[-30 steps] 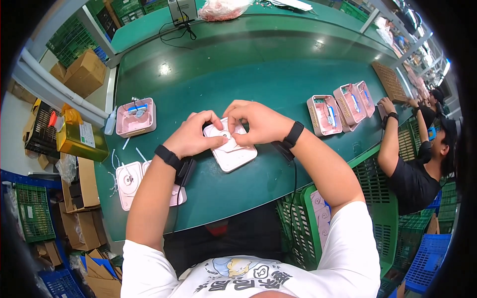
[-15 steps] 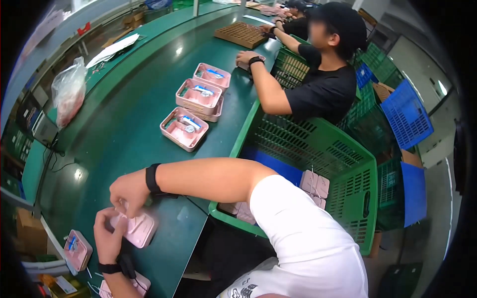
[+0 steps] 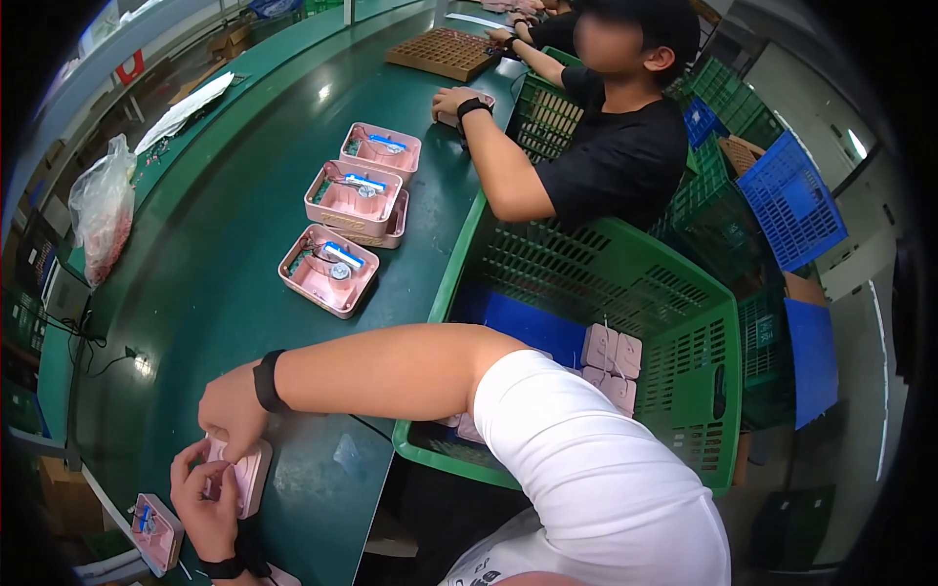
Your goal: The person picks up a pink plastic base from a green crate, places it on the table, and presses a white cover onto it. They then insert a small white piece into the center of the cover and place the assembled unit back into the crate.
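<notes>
A pink plastic case (image 3: pixel 256 476) lies on the green bench at the lower left, under both my hands. My right hand (image 3: pixel 233 410) reaches across from the right, its fingers curled and closed on the far end of the case. From below comes my left hand (image 3: pixel 203 503), its thumb and forefinger closed together over the case's near side; whatever they pinch is too small to make out. An open pink case (image 3: pixel 154 532) with a blue part inside sits left of my left hand. Another pink case (image 3: pixel 281 577) is partly hidden beside my left wrist.
Open pink cases (image 3: pixel 327 271) with wiring stand along the bench (image 3: pixel 234 264), some stacked. A green crate (image 3: pixel 723 391) holding pink cases stands at my right. Beyond it a co-worker (image 3: pixel 616 146) handles a case. A brown compartment tray (image 3: pixel 445 51) lies farther off.
The view has shifted, so the bench items sit farther left. My right hand has turned over the case, its fingers now lower on it; my left hand's fingers have moved toward the case's near side.
</notes>
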### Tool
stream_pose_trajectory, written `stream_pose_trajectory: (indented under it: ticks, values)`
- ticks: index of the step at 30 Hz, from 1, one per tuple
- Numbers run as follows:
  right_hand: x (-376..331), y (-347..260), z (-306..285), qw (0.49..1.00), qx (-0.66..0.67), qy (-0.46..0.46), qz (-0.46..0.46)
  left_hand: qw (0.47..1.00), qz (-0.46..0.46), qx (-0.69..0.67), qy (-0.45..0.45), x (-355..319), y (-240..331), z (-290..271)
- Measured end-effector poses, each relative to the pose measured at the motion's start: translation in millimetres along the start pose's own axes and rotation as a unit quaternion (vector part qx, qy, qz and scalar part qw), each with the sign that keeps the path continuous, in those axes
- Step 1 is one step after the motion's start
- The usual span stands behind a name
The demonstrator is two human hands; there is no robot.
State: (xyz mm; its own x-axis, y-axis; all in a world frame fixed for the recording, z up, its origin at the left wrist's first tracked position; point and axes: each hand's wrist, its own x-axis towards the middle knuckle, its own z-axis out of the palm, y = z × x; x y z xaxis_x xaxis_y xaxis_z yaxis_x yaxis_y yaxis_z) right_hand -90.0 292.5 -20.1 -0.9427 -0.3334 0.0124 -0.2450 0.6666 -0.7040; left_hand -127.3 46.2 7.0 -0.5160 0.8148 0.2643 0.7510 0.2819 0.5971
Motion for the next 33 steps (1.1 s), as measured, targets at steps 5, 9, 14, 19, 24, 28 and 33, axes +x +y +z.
stream_pose_trajectory:
  ticks: [5, 9, 14, 19, 24, 28, 33]
  values:
    - [-1.8, -2.3, 0.7, 1.0, 0.019, 0.003, 0.006, 0.998, 0.026, 0.064, 0.014, -2.2, 4.1, 4.4]
    - [-5.7, -6.3, -2.2, 1.0, 0.004, -0.003, 0.019, 0.996, 0.062, 0.066, 0.016, 1.1, 0.2, 3.3]
    - [-2.8, -4.7, -1.1, 1.0, 0.01, -0.007, 0.022, 0.994, 0.068, 0.078, 0.029, 1.7, 6.6, 3.6]
    - [-4.7, -5.5, -0.2, 0.999, 0.022, -0.002, 0.032, 0.991, 0.052, 0.115, 0.042, 3.6, 14.5, 11.8]
    - [-7.7, -6.0, -1.3, 0.999, 0.031, 0.0, 0.015, 0.992, 0.071, 0.096, 0.047, 3.6, 8.3, 12.9]
    - [-6.2, -5.3, -6.2, 1.0, 0.025, -0.005, 0.017, 0.995, 0.051, 0.077, 0.041, 5.7, 11.0, 10.2]
    - [-11.4, -6.1, -4.5, 0.999, 0.028, -0.003, 0.017, 0.996, 0.042, 0.072, 0.04, 5.8, 17.7, 13.6]
